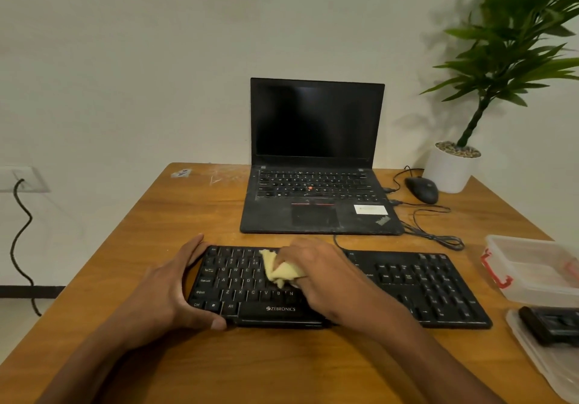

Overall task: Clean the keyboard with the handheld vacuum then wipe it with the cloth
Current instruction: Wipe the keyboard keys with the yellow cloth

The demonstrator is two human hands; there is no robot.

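Head view: wiping stage, the vacuum [554,325] apparently set aside in a tray right of the keyboard [407,284].
Right hand [319,275] bunches the cloth [279,270] on the keyboard's left-centre keys; left hand [175,291] clasps its left end; its right half is seemingly left to wipe.

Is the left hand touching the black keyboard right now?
Touching. The head view shows the left hand gripping the black keyboard's left end, fingers on its far corner and thumb against its front edge.

Matt plastic keyboard [407,281], wood-grain table [282,363]
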